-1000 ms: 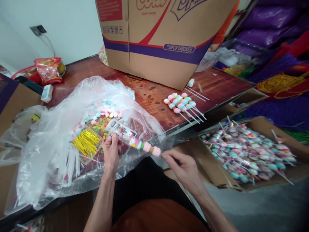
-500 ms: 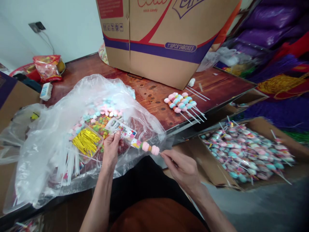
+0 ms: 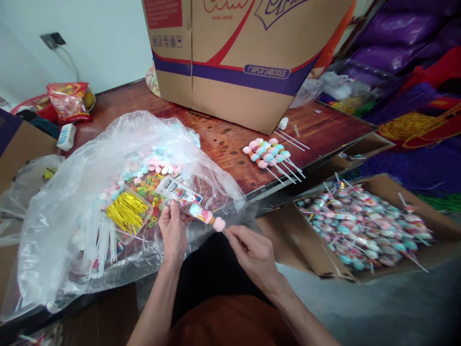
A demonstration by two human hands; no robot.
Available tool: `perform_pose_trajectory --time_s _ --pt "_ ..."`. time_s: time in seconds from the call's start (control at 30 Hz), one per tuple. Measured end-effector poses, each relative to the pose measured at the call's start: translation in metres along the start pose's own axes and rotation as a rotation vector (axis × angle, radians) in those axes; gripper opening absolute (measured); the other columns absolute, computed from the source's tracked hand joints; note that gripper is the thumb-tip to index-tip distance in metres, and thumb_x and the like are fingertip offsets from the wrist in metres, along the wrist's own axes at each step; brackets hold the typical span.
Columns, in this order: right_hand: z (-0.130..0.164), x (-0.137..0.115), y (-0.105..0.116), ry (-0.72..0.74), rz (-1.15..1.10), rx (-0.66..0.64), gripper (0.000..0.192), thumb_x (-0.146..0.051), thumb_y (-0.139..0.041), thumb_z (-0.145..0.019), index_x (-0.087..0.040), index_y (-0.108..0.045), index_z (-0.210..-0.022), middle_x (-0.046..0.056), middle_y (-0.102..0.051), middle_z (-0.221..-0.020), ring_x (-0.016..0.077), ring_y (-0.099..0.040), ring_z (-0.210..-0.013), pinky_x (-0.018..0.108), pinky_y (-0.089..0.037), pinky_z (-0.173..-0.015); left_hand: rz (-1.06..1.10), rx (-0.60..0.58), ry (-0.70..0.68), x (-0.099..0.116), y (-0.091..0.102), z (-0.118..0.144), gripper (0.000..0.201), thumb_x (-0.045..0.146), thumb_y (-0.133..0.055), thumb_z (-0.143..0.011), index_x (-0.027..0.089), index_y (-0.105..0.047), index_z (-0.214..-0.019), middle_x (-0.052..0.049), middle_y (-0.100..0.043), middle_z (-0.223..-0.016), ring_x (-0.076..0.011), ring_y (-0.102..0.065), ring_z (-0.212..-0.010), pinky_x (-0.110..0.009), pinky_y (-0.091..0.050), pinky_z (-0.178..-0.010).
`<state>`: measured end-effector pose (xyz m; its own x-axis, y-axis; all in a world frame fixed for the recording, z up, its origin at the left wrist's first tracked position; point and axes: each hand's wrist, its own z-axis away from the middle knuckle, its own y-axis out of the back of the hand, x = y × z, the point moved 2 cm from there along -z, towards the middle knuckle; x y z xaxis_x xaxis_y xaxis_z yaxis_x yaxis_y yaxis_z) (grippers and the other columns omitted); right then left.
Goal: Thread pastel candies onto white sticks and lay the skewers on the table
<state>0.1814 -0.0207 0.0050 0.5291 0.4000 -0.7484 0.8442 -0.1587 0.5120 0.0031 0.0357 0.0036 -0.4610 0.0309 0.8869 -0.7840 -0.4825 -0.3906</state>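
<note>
The left hand (image 3: 173, 230) pinches the printed wrapper sleeve (image 3: 179, 191) with closed fingers, just over the clear plastic bag (image 3: 72, 202) on the worktop (image 3: 230, 139); the right hand (image 3: 252, 252) grips the stick of the marshmallow skewer (image 3: 208, 217). The skewer's candy end sits partly inside the sleeve, between both hands; a box of wrapped skewers (image 3: 363, 226) stands to the right.

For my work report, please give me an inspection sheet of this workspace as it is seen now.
Surface: brown wooden table, worn, partly covered.
Job's things: marshmallow skewer entering a printed sleeve; yellow twist ties.
Clutter: big clear plastic bag over loose candies; bare skewers lying on the table; snack packet.
Grippers: left hand pinches the sleeve; right hand pinches the skewer's stick.
Cables: one wire hanging from a wall socket.
Surroundings: large carton behind; open box of wrapped skewers at right; purple bags.
</note>
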Motion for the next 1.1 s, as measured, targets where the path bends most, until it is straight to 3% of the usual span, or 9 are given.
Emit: perform_pose_trajectory --time_s 0.1,0.2,0.37,0.6,0.67,0.83,0.97,1.1 --pt "-0.004 -0.002 -0.003 -0.024 0.014 -0.043 0.023 -0.022 -0.052 -0.099 -0.021 -0.068 -0.083 0.003 -0.07 -0.072 0.0127 -0.06 -0.06 0.024 -0.045 -0.062 0.021 0.016 0.006 -0.002 -0.002 0.003 0.043 0.055 -0.08 -0.07 0.019 -0.059 -0.079 0.001 -0.067 -0.071 -0.0116 -0.063 -0.059 -0.023 -0.05 -0.059" --pt "-0.007 -0.004 -0.006 -0.042 0.028 -0.007 0.025 -0.022 -0.051 -0.099 -0.02 -0.066 -0.079 0.001 -0.066 -0.067 0.0118 -0.055 -0.056 0.024 -0.042 -0.059 0.048 0.005 0.014 -0.004 -0.004 0.005 0.042 0.054 -0.08 -0.071 0.019 -0.058 -0.08 0.001 -0.069 -0.073 -0.0119 -0.065 -0.061 -0.022 -0.05 -0.06" --pt "-0.01 -0.01 -0.016 -0.059 -0.007 -0.012 0.025 -0.02 -0.048 -0.098 -0.02 -0.063 -0.078 0.0 -0.064 -0.065 0.0116 -0.054 -0.055 0.023 -0.041 -0.058 0.029 -0.101 0.092 -0.007 -0.007 0.01 0.042 0.053 -0.077 -0.075 0.019 -0.061 -0.093 -0.004 -0.073 -0.083 -0.017 -0.071 -0.071 -0.027 -0.054 -0.065" --pt "-0.02 -0.016 -0.033 -0.137 -0.094 0.005 0.025 -0.021 -0.044 -0.098 -0.02 -0.06 -0.077 0.0 -0.06 -0.065 0.0118 -0.054 -0.056 0.023 -0.042 -0.059 0.043 -0.16 0.161 -0.012 -0.013 0.02 0.042 0.053 -0.077 -0.076 0.017 -0.062 -0.092 -0.007 -0.073 -0.085 -0.0204 -0.073 -0.075 -0.031 -0.056 -0.069" --pt "-0.02 -0.016 -0.029 -0.169 -0.143 -0.048 0.025 -0.023 -0.043 -0.098 -0.02 -0.061 -0.081 0.0 -0.062 -0.068 0.0123 -0.055 -0.059 0.023 -0.043 -0.061 0.07 -0.159 0.154 -0.009 -0.011 0.016 0.044 0.055 -0.077 -0.074 0.016 -0.063 -0.089 -0.007 -0.073 -0.083 -0.0206 -0.073 -0.074 -0.032 -0.056 -0.069" --pt "-0.008 -0.004 -0.018 -0.374 -0.375 -0.309 0.031 -0.029 -0.049 -0.095 -0.019 -0.059 -0.068 -0.004 -0.05 -0.055 0.0109 -0.048 -0.052 0.022 -0.039 -0.052 0.101 -0.137 0.109 0.0 -0.001 0.008 0.04 0.052 -0.08 -0.071 0.017 -0.063 -0.083 -0.003 -0.07 -0.079 -0.0176 -0.071 -0.07 -0.03 -0.055 -0.07" --pt "-0.001 -0.001 -0.03 -0.496 -0.547 -0.309 0.029 -0.036 -0.053 -0.093 -0.017 -0.061 -0.072 -0.005 -0.044 -0.055 0.0099 -0.04 -0.051 0.022 -0.033 -0.048 0.054 -0.185 0.16 -0.005 0.004 0.017 0.044 0.054 -0.081 -0.071 0.018 -0.066 -0.093 -0.006 -0.072 -0.086 -0.0167 -0.069 -0.069 -0.03 -0.055 -0.069" --pt "0.0 -0.009 -0.043 -0.494 -0.54 -0.297 0.031 -0.04 -0.053 -0.093 -0.017 -0.059 -0.073 -0.005 -0.041 -0.057 0.0098 -0.038 -0.053 0.022 -0.032 -0.05 0.041 -0.204 0.122 -0.005 0.01 0.024 0.038 0.051 -0.077 -0.077 0.018 -0.067 -0.093 -0.007 -0.071 -0.092 -0.0163 -0.07 -0.075 -0.029 -0.054 -0.072"
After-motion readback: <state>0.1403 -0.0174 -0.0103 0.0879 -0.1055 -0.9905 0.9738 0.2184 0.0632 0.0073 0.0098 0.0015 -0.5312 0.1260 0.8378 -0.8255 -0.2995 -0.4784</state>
